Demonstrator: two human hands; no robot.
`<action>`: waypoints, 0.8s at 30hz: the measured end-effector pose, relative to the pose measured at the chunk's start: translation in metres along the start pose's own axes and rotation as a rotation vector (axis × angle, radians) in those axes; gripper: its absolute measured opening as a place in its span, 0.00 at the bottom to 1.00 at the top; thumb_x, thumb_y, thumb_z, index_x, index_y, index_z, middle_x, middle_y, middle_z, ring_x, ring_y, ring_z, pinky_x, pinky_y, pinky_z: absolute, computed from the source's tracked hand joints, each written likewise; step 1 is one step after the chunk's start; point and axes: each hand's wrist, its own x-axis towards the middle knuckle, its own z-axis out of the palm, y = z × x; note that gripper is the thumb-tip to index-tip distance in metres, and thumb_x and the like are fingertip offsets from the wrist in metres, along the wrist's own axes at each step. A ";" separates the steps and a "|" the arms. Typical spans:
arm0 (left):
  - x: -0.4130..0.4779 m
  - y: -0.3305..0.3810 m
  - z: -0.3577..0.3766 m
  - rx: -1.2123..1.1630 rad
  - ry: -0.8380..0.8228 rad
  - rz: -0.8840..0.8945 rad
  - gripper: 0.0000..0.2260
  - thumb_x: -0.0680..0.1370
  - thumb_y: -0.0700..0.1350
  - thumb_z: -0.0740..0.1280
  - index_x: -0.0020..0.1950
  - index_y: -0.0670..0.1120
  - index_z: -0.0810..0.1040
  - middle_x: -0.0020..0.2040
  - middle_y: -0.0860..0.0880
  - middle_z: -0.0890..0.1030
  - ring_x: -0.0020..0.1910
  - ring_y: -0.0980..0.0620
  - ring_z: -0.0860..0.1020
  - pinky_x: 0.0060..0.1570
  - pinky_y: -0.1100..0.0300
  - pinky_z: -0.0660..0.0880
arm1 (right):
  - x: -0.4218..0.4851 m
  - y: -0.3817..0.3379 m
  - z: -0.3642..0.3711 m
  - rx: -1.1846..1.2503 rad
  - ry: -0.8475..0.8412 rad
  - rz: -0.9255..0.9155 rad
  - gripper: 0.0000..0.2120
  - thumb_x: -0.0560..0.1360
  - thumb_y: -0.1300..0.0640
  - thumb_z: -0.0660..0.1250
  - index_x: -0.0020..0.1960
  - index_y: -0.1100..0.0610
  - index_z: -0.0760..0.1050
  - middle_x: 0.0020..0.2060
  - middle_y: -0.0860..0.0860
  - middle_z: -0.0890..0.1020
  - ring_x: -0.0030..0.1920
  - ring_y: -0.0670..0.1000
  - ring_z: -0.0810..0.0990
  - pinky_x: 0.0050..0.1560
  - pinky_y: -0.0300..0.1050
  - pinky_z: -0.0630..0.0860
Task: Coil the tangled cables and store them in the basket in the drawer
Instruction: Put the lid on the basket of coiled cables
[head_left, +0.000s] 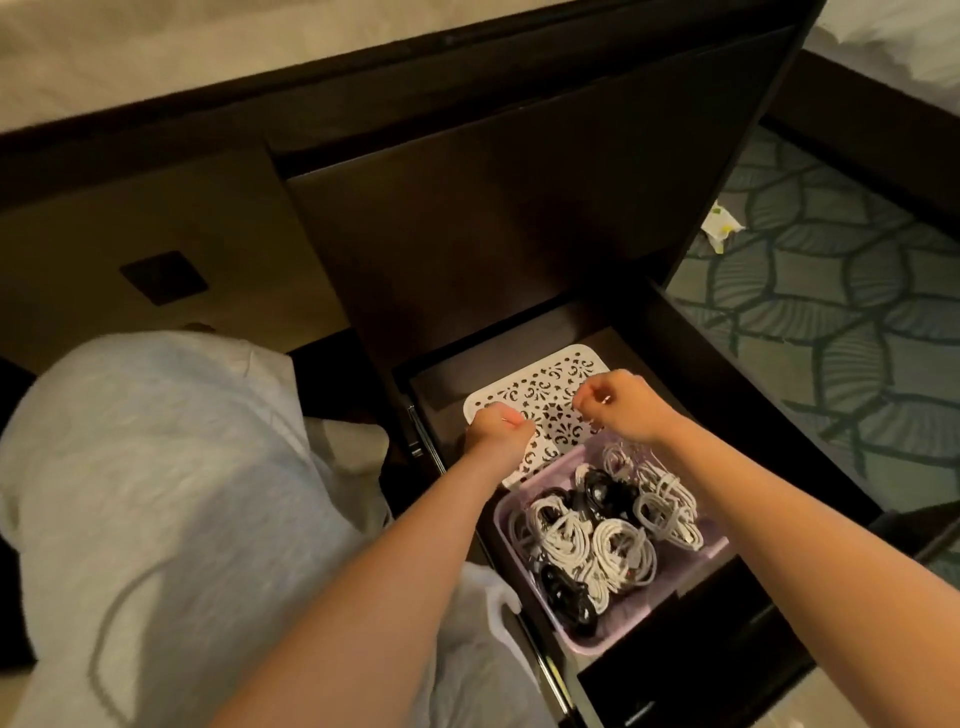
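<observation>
1. Head view, item: drawer (670, 358). Dark wood, pulled open beside a patterned carpet (841, 332).
2. Item: basket (503, 512). Lilac plastic, seated in the near half of the drawer.
3. Item: cables (618, 556). White and black bundles, all coiled, packed close inside the basket; none seen loose outside it. Storing looks all but done.
4. Item: white lid (556, 382). Perforated panel lying in the drawer behind the basket, its near edge at the basket's far rim.
5. Left hand (496, 428). Fingers curled at the lid's left edge, apparently gripping it.
6. Right hand (621, 402). Fingers drawn together above the lid's right side; whether they pinch anything cannot be told.
7. Risk: a one-sided hold could tip the lid, so it scrapes the drawer wall or drops onto the coils.
8. Risk: the topmost white coils stand near rim height; a lid pressed down could spring them loose or sit crooked.
9. Risk: closing the drawer with a raised coil could snag it.
</observation>
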 end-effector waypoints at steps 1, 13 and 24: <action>0.008 0.001 0.002 -0.031 -0.011 -0.012 0.05 0.77 0.44 0.67 0.51 0.45 0.77 0.49 0.46 0.78 0.51 0.48 0.76 0.51 0.60 0.72 | 0.013 0.002 -0.001 -0.026 0.001 0.027 0.06 0.76 0.58 0.65 0.42 0.51 0.77 0.42 0.50 0.82 0.46 0.52 0.81 0.53 0.49 0.77; 0.071 -0.020 0.025 -0.290 -0.047 -0.365 0.30 0.75 0.47 0.70 0.73 0.41 0.62 0.68 0.43 0.73 0.64 0.43 0.74 0.65 0.51 0.71 | 0.093 0.056 0.005 -0.321 -0.049 0.487 0.37 0.71 0.42 0.70 0.71 0.61 0.61 0.67 0.61 0.67 0.67 0.63 0.66 0.65 0.53 0.67; 0.079 -0.041 0.042 -0.428 -0.121 -0.529 0.24 0.79 0.40 0.66 0.72 0.38 0.63 0.67 0.42 0.73 0.65 0.45 0.73 0.61 0.57 0.68 | 0.099 0.077 0.016 -0.287 -0.054 0.662 0.45 0.68 0.38 0.72 0.74 0.61 0.57 0.72 0.60 0.62 0.72 0.62 0.59 0.70 0.55 0.61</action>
